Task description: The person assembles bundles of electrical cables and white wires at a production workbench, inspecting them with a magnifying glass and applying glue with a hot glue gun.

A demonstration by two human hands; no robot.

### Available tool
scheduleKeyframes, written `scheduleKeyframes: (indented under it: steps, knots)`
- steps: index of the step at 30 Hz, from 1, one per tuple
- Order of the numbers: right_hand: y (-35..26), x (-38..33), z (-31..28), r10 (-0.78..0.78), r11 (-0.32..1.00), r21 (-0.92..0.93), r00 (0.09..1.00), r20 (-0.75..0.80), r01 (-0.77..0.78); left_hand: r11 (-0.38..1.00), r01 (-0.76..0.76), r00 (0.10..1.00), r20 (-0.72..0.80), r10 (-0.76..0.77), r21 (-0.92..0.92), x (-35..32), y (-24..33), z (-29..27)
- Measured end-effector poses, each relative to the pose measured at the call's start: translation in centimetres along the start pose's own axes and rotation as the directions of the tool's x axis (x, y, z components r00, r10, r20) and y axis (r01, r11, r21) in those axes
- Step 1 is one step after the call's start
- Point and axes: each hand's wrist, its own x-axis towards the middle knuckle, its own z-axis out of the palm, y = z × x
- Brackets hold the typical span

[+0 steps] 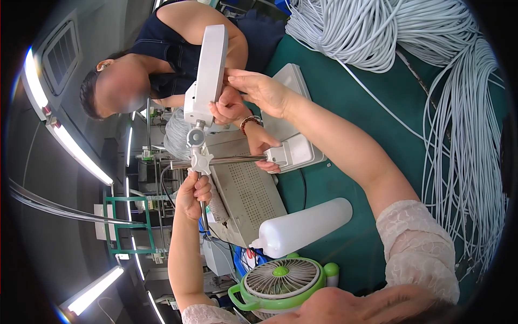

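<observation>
A white, flat box-like head (212,70) sits on a metal rod, joined by a clamp with a white star-shaped knob (201,163) to a longer metal pole (234,160). That pole runs into a white mount on a pale flat base (291,81). Just below the knob, my left hand (193,195) is closed round the short metal rod (204,218). My right hand (264,93) has its fingers stretched out at the head's right side; whether they touch it is hard to tell. A co-worker's hand (229,105) is at the head's lower edge, the other (263,148) at the mount.
A white squeeze bottle (305,227) lies on the green table (377,237), near a green-and-white fan (281,278). A perforated metal box (245,186) stands left of the bottle. Bundled pale grey cables (367,32) cover the far right. The co-worker (183,43) is opposite me.
</observation>
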Motion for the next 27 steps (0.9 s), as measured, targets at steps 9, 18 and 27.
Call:
scheduleKeyframes:
  steps: [9, 18, 27]
  knots:
    - [0.4, 0.6, -0.8, 0.011, 0.999, -0.045, 1.0, -0.021, -0.012, 1.0, -0.023, 1.0, 0.021, 0.023, -0.019, 0.0, -0.2, 0.4]
    - [-0.2, 0.1, -0.7, 0.055, 0.996, -0.069, 0.998, -0.01, -0.055, 0.999, -0.034, 0.999, 0.025, 0.035, -0.024, 0.6, 0.0, 0.5]
    - [-0.1, 0.1, -0.3, 0.003, 0.999, -0.041, 0.998, -0.058, -0.006, 0.999, 0.007, 1.0, 0.021, -0.006, -0.053, 1.7, 1.2, 0.8]
